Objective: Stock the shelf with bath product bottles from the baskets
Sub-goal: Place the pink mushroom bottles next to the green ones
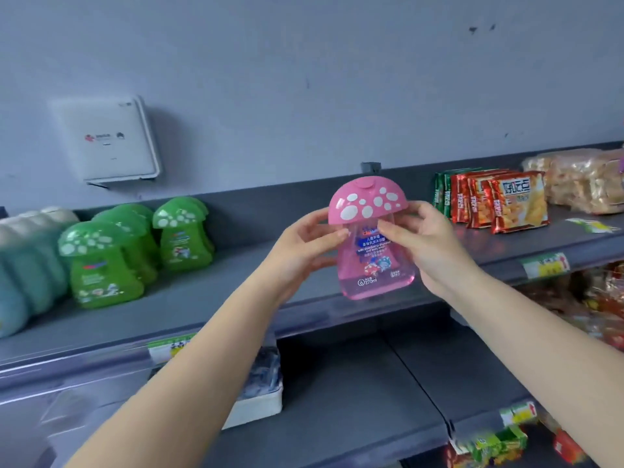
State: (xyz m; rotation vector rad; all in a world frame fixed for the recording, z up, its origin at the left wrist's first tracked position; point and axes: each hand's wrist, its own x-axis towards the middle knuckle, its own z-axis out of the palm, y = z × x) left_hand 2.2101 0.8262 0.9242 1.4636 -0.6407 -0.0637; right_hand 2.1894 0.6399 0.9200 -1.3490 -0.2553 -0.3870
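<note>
A pink mushroom-shaped bath bottle point(373, 261) with a white-spotted pink cap is upright over the dark grey shelf point(256, 261), its base near the shelf's front. My left hand point(304, 248) grips its left side just under the cap. My right hand point(429, 244) grips its right side, thumb across the label. Several green mushroom bottles point(108, 265) stand on the same shelf to the left. No basket is in view.
Teal bottles point(23, 265) line the far left of the shelf. Red and green snack packets point(499, 201) and bagged pastries point(580, 180) sit to the right. A white wall box point(108, 140) hangs above. A white tray point(260, 396) lies on the lower shelf.
</note>
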